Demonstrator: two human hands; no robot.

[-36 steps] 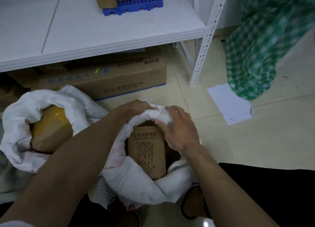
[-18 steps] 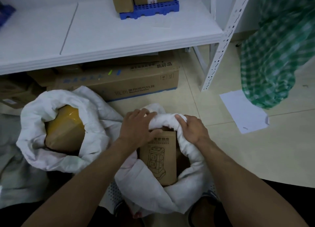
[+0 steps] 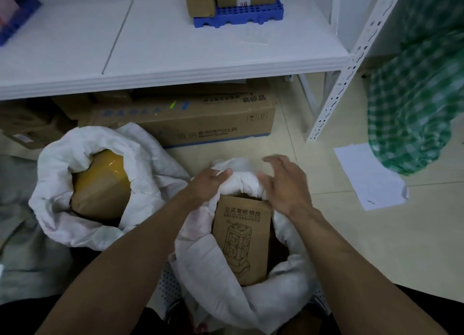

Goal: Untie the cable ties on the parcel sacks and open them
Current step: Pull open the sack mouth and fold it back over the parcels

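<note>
A white parcel sack (image 3: 253, 299) stands open on the floor in front of me, its rim rolled down around a brown cardboard box (image 3: 242, 236) printed with a power-strip drawing. My left hand (image 3: 208, 186) grips the rolled far rim of that sack. Just to the right, my right hand (image 3: 286, 184) is off the rim with its fingers spread and blurred. A second white sack (image 3: 62, 179) lies open at the left, showing a parcel (image 3: 100, 184) wrapped in yellow tape. No cable tie is visible.
A white shelf (image 3: 175, 65) runs across the top with cartons on a blue pallet (image 3: 238, 18). Large cardboard boxes (image 3: 180, 121) sit under it. A green checked bag (image 3: 416, 103) and a white paper sheet (image 3: 369, 176) lie at the right on the tiled floor.
My right hand has let go of the sack's rolled rim and lifted away with spread fingers. The left hand still holds the rim. The view has tilted upward slightly.
</note>
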